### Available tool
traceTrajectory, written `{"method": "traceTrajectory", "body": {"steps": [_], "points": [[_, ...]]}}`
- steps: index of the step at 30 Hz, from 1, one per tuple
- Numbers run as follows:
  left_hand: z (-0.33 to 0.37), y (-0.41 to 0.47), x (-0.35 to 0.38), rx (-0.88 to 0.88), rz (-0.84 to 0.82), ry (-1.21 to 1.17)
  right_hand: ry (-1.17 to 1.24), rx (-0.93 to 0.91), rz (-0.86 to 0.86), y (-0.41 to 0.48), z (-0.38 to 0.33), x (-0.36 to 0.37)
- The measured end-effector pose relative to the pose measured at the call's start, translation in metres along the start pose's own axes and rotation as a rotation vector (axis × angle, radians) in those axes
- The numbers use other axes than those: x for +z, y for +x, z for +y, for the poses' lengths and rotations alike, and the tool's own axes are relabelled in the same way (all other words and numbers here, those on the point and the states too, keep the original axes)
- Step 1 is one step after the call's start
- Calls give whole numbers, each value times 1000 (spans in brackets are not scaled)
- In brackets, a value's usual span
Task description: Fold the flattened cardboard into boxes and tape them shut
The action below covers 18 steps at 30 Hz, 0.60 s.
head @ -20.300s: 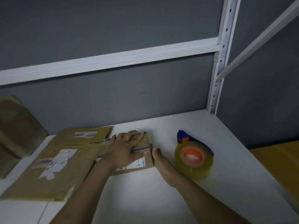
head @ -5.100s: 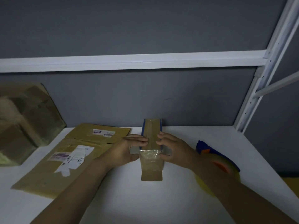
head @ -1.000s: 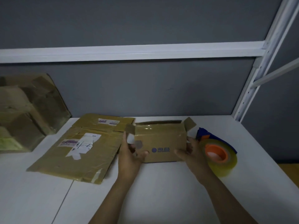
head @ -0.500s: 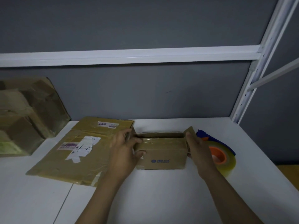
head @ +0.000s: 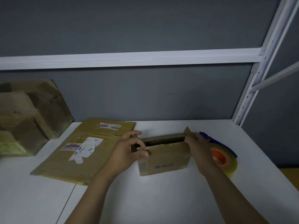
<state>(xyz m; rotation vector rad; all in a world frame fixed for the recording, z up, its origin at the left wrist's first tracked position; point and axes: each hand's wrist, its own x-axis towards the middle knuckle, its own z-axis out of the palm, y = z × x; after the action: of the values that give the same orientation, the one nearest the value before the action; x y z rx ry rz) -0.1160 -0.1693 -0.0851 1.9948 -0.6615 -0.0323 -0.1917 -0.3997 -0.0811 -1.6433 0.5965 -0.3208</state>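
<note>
Mid-frame, my left hand (head: 127,152) and right hand (head: 199,148) grip the box (head: 165,162), folding its top flaps shut; next I'd need the tape roll (head: 226,160).

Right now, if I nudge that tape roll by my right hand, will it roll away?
Probably not: the tape roll lies tilted, core facing up, on a blue dispenser. Its thick winding suggests some heft; the glossy side may feel slick.
</note>
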Motion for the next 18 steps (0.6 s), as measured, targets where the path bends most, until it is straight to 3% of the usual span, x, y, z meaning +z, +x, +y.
{"method": "traceTrajectory", "body": {"steps": [3, 6, 8, 11, 13, 18], "points": [[20, 10, -6, -72, 2, 7, 42, -35, -55, -3, -1, -3], [30, 25, -12, -161, -156, 261, 37, -84, -103, -6, 2, -7], [32, 32, -9, -182, -174, 314, 6, -122, -108, -8, 4, -9], [34, 41, -1, -166, 88, 436, -46, -176, -93, -7, 8, -10], [35, 44, 3, -242, 260, 392, -80, -212, -68, -6, 11, -9], [27, 40, 11, -318, 354, 146, -191, -308, -24, 1, 19, -7]]}}
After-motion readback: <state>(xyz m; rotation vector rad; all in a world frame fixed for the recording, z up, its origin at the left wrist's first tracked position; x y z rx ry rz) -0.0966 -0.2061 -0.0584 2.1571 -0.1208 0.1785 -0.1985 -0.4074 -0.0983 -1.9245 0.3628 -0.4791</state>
